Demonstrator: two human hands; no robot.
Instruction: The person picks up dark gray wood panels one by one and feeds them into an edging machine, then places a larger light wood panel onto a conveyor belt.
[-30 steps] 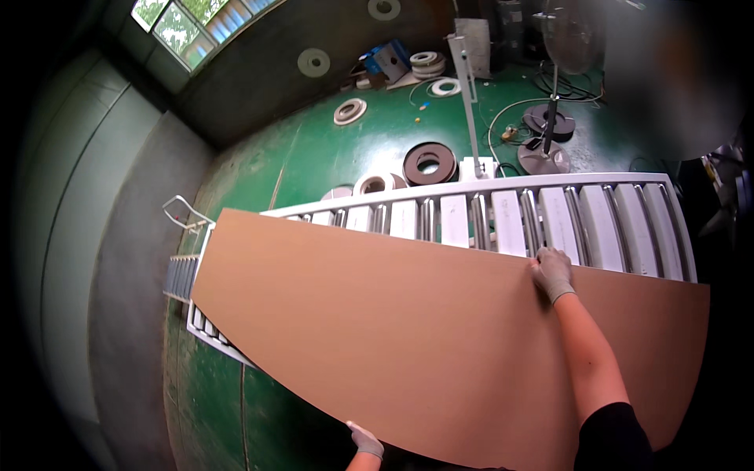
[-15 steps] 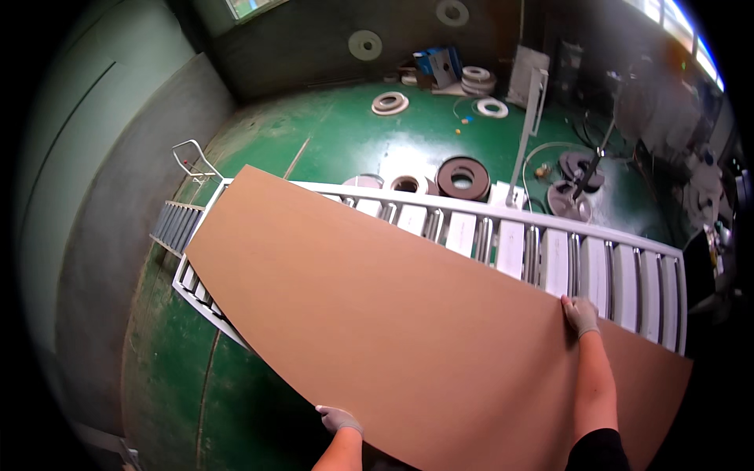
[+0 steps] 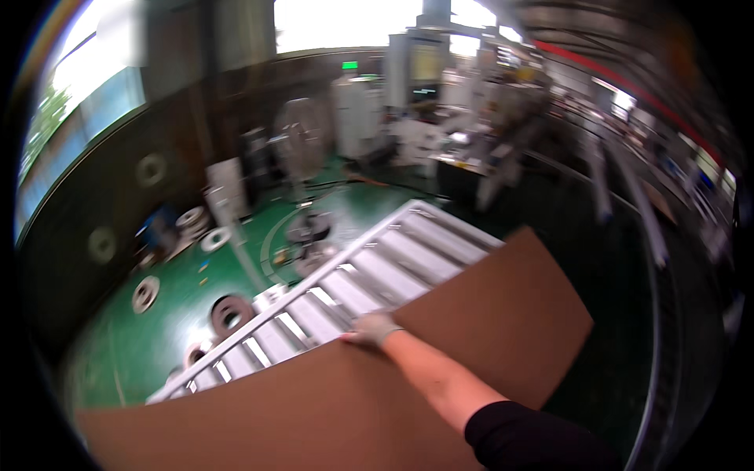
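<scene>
A large flat brown board [image 3: 298, 412] spans the lower part of the view, lying slantwise over the white roller conveyor [image 3: 389, 271]. My right hand [image 3: 371, 328], in a pale glove, is closed over the board's far edge, with the fingertips toward the rollers. The forearm crosses above the board. Out of the picture is my left hand. The board's near side is cut off by the lower edge, and one corner sticks out past the conveyor on the right.
Rolls of edge-strip-like material [image 3: 232, 314] lie on the green floor [image 3: 149, 345] beyond the conveyor. A standing fan [image 3: 302, 145] is farther back. Blurred machinery [image 3: 479, 110] fills the far right, and a long metal rail [image 3: 652, 345] runs along the right side.
The view has swung to the right, so machinery and windows have come in. My left hand has gone out of view. My right hand still grips the board's far edge.
</scene>
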